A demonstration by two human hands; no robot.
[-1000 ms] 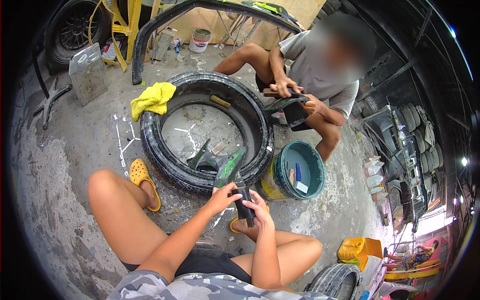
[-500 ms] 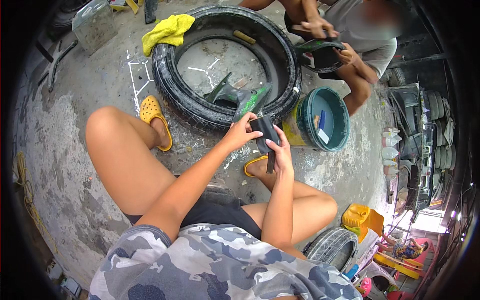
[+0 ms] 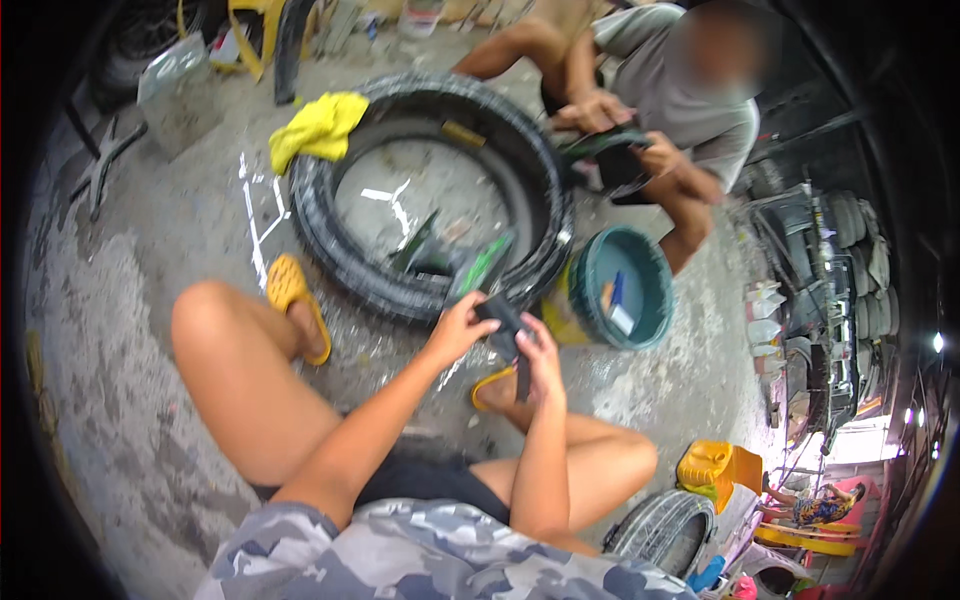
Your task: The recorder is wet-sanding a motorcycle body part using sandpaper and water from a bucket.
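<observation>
My left hand (image 3: 460, 330) pinches the left edge of a small black sheet (image 3: 498, 316), which looks folded and is blurred. Fingers of my right hand (image 3: 541, 358) grip its right side, and a narrow dark strip (image 3: 523, 380) hangs below that palm. Just beyond my hands a dark molded panel with a green stripe (image 3: 487, 264) leans on the near rim of a large black tire (image 3: 312, 222) lying flat. I cannot tell whether my left fingers touch the panel.
A yellow cloth (image 3: 318, 128) drapes over the tire. Right of it stands a teal bucket (image 3: 652, 275) holding a blue piece and a white piece. Across from me a seated person (image 3: 660, 80) holds another dark part (image 3: 618, 165). A yellow container (image 3: 722, 465) and another tire (image 3: 655, 525) lie at lower right.
The view has tilted, so the tire, bucket and other person sit lower in the picture. The black sheet stays between my hands and shows narrower.
</observation>
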